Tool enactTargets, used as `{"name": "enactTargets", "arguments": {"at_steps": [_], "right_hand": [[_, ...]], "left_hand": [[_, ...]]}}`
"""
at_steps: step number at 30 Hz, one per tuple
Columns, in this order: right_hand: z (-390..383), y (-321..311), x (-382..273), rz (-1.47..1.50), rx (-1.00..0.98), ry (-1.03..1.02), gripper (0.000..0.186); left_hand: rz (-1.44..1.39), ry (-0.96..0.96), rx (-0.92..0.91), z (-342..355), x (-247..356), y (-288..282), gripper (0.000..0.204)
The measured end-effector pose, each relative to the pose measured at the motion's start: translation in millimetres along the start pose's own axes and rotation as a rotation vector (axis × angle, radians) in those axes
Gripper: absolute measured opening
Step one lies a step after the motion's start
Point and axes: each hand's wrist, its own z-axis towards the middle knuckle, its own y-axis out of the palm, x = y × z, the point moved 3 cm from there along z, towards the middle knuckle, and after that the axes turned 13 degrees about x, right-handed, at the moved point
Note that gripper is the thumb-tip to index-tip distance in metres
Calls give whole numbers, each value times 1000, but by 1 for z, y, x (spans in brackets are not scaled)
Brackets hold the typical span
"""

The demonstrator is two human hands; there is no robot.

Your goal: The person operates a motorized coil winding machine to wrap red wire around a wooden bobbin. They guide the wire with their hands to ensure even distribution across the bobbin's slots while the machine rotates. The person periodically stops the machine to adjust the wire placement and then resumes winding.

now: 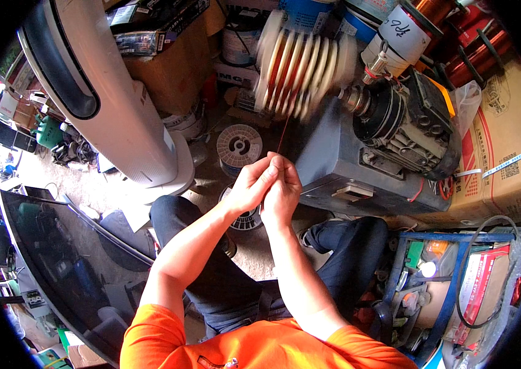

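Observation:
My left hand [252,187] and my right hand [283,200] are pressed together in the middle, fingers closed round a thin reddish copper wire [283,136]. The wire runs up from my fingertips to a ribbed coil-winding former [300,69] with pale discs. Reddish windings show in the grooves between the discs. The former's ends are smeared, so it appears to be spinning. It is mounted at the shaft of a dark electric motor [405,120] on a grey metal housing [328,154]. Below and left of the former stands a wire spool [239,146]; a second spool [247,220] is partly hidden by my hands.
A tall white appliance [109,98] stands at the left, above a dark glossy panel [69,264]. Large copper wire reels [479,55] and a cardboard box [500,147] fill the upper right. A blue-framed rack [451,289] of small goods is by my right knee.

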Motion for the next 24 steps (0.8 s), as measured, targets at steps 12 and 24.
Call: {"name": "enactTargets", "arguments": {"at_steps": [12, 24], "right_hand": [[0, 0, -1, -7, -6, -12, 20], [0, 0, 1, -5, -4, -8, 22]], "left_hand": [[-24, -1, -13, 0, 1, 1, 40], [3, 9, -12, 0, 0, -1, 39]]}}
